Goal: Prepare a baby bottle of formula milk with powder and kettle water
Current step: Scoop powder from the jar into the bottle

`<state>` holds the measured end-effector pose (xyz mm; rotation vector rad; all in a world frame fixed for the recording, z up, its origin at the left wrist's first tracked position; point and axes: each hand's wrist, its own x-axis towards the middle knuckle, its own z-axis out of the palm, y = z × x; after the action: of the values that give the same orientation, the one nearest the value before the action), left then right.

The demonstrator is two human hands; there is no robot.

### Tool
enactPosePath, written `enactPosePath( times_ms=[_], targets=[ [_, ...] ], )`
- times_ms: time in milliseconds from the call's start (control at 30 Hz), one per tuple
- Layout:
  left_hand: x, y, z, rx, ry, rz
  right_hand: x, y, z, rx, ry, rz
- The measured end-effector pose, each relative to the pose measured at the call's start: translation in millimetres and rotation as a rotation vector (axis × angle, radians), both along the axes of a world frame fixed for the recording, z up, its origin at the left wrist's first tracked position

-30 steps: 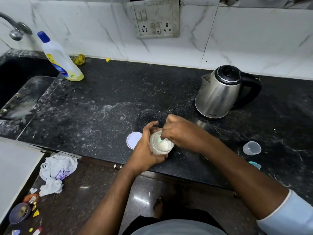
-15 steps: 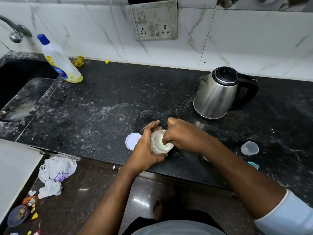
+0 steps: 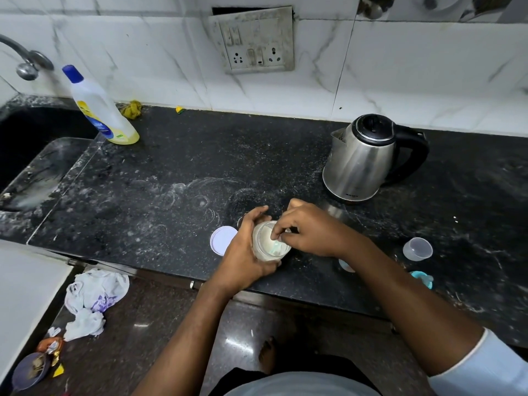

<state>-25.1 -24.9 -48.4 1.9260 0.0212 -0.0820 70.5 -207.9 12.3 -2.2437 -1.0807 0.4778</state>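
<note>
Fingers (image 3: 279, 233) of the right hand (image 3: 311, 234) are pinched together at the mouth of the powder jar (image 3: 264, 252). They appear to grip the handle of a pale green scoop (image 3: 275, 248) dipped into the white powder. The left hand (image 3: 244, 250) wraps the jar's side, fingers curled round it, holding it at the near edge of the desk (image 3: 185, 172).

Judging by this, the task is at an early stage. The jar is open and its flat round lid (image 3: 221, 240) lies just to the left, but powder is only now being scooped. Dosing, pouring water, capping and shaking all seem left to do. The baby bottle itself cannot be made out; a pale round shape under the right forearm may be part of it.

The jar is translucent plastic, and the powder looks fine and loose. To the right lie a clear domed cap (image 3: 417, 248) and a teal plastic piece (image 3: 422, 278). On the far right stands the kettle (image 3: 360, 164), brushed steel with a black lid and handle. The desk is dark speckled stone, dusted and smeared white.
</note>
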Motion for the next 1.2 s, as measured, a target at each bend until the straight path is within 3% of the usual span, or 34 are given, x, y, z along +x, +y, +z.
enactPosePath(
  times_ms=[533,1200],
  targets=[
    [-3,-4,2,-0.029,0.004,0.002,-7,-2,1,0.154,0.137,-0.237],
    [-4,-6,-1,-0.062,-0.031,0.005,-9,-6,-10,0.262,0.268,-0.372]
  ],
)
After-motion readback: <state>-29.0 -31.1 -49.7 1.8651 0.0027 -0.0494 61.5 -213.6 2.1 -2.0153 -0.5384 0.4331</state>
